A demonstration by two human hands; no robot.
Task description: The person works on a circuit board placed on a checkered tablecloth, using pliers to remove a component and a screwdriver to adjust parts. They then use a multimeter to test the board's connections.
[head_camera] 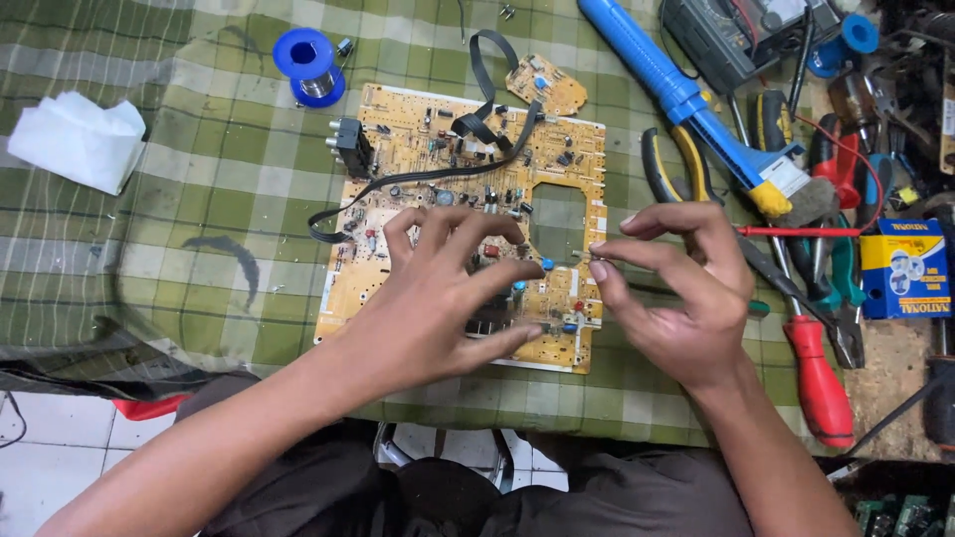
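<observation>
We see the left hand (443,298) low in the middle, fingers spread wide and resting on the yellow board (408,159). Just right, the right hand (676,288) pinches its fingers together by the board's edge. Farther up sit a black ribbon (477,124) and a blue spool (310,65).

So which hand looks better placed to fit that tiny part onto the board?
Probably the right hand: its thumb and forefinger pinch a tiny part just above the circuit board at its right edge. The left hand lies spread over the board, fingers among the components, seemingly steadying it.
</observation>
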